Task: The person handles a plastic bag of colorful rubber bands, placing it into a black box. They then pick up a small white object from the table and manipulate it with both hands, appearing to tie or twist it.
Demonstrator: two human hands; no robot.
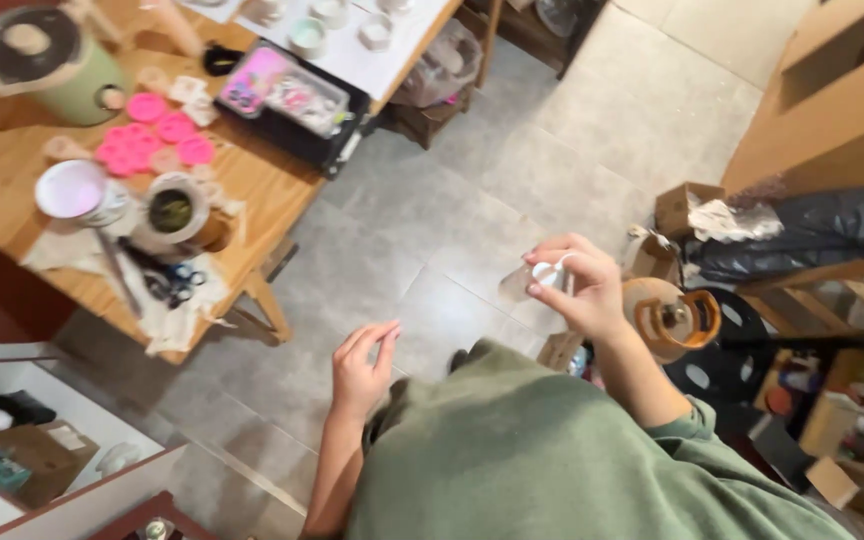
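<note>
My right hand [574, 285] is raised over the grey tiled floor and pinches a small white object [549, 274] between thumb and fingers; its exact kind is too blurred to tell. My left hand [360, 368] hangs lower, near my green sweater, fingers loosely apart and holding nothing. Both hands are away from the wooden table [12, 190] at the left.
The table carries pink moulds [152, 135], a green pot [47, 65], a white cup [74, 190], a bowl [172, 210], scissors [167, 283] and a black tray [297, 100]. Cardboard boxes [687, 205], a dark bag [802, 235] and wooden shelves crowd the right. A white shelf [22, 440] sits bottom left.
</note>
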